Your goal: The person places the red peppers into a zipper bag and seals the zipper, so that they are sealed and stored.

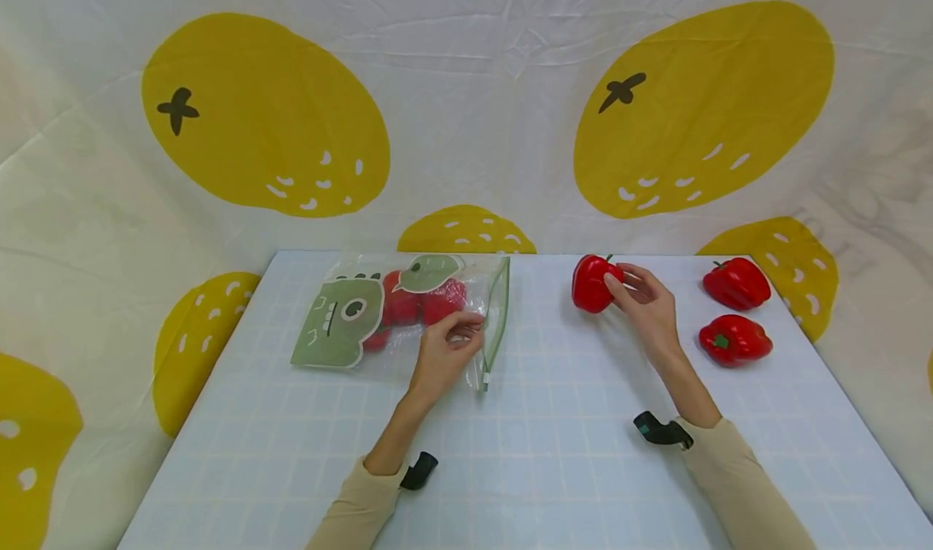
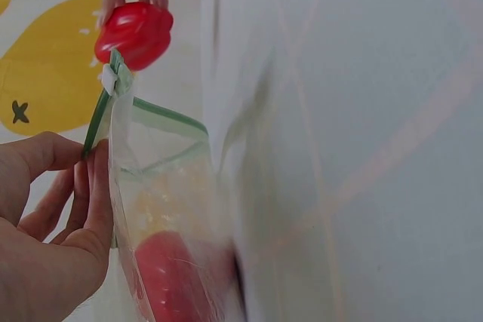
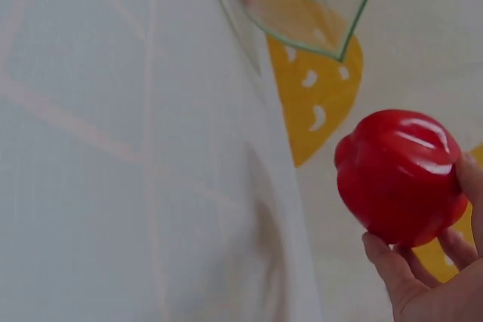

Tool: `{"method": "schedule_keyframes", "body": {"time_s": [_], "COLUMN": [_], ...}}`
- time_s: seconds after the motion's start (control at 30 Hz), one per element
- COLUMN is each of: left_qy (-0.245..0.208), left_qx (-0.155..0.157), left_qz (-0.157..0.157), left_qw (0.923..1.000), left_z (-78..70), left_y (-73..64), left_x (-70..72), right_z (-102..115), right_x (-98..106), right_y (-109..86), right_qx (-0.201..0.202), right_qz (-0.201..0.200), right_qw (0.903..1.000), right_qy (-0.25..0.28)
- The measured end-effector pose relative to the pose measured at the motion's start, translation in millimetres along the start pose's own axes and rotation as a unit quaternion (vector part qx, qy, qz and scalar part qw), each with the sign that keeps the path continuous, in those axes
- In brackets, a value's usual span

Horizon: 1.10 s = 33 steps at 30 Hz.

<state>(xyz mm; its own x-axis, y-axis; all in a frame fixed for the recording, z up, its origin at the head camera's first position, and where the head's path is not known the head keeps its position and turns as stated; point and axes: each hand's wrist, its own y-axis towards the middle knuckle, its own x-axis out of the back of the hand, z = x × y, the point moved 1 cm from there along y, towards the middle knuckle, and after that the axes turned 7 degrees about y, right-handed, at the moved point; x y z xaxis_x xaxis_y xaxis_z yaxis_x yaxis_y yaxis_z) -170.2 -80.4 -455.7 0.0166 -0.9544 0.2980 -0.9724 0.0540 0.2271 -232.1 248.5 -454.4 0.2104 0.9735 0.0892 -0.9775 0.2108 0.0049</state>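
My right hand (image 1: 647, 311) grips a red bell pepper (image 1: 589, 284) between thumb and fingers, raised over the back of the table; the right wrist view shows the same pepper (image 3: 400, 177) close up. With thumb and fingertips my left hand (image 1: 446, 354) pinches the green-edged rim of a clear zip bag (image 1: 474, 291). In the left wrist view the bag's mouth (image 2: 162, 130) gapes toward the right hand, its slider at the upper corner. Several red peppers (image 1: 401, 307) lie inside the bag, partly covered by its green dinosaur print (image 1: 338, 323).
Two more red bell peppers, one behind (image 1: 736, 283) and one in front (image 1: 734, 340), lie at the table's right edge. A pale checked cloth covers the table (image 1: 554, 453). Behind stands a white curtain (image 1: 481, 129) printed with large yellow fruit.
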Motion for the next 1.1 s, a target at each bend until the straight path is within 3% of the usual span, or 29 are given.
{"method": "schedule_keyframes", "body": {"time_s": [0.17, 0.57, 0.8, 1.1], "left_qy": [-0.005, -0.006, -0.005, 0.001], "left_qx": [-0.004, -0.013, -0.014, -0.003], "left_qz": [0.0, 0.005, 0.01, 0.011], "left_qw": [1.0, 0.9999, 0.9998, 0.9999], "left_z": [9.5, 11.9, 12.8, 11.8], "left_y": [1.5, 3.9, 3.7, 2.9], "left_x": [-0.4, 2.0, 1.2, 1.0], "right_z": [0, 0, -7, -13], "right_x": [-13, -46, -64, -85], "right_y": [-2.7, -5.8, -10.9, -18.0], "right_qx": [0.003, 0.028, 0.014, -0.002], "right_qz": [0.006, 0.012, 0.004, 0.034], "right_qw": [0.9998, 0.9954, 0.9952, 0.9933], "right_qy": [0.02, 0.09, 0.097, 0.111]}}
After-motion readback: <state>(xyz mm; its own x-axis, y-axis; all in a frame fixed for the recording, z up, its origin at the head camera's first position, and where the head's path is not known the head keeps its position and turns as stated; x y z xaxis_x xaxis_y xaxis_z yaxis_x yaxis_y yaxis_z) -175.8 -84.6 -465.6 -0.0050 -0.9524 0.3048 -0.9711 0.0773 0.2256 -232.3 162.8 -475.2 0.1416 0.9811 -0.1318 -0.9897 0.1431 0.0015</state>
